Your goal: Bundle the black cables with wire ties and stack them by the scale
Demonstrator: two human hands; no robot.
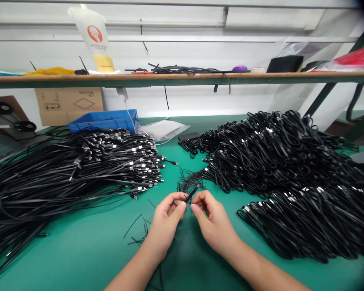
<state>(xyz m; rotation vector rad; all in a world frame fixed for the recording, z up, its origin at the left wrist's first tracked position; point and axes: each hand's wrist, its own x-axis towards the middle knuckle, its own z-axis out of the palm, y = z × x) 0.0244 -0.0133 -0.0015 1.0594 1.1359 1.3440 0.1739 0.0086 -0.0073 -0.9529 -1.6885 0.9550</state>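
Over the middle of the bench, my left hand (169, 214) is closed on a black USB cable (192, 193), gripped between thumb and fingers with one end pointing up and away. Close by on the right, my right hand (211, 216) pinches beside the cable, thumb against forefinger. What lies in that pinch is too small to make out. Just beyond my fingers is a loose heap of thin black ties (188, 180). More ties (139, 236) lie scattered left of my left wrist.
Straight cables (79, 173) with metal plugs pile up on the left. Coiled cables (261, 149) heap at the right, with a row of bundles (309, 226) in front. Behind stand a blue crate (106, 119), a cardboard box (71, 105) and a plastic bag (165, 129). A shelf (182, 81) crosses above.
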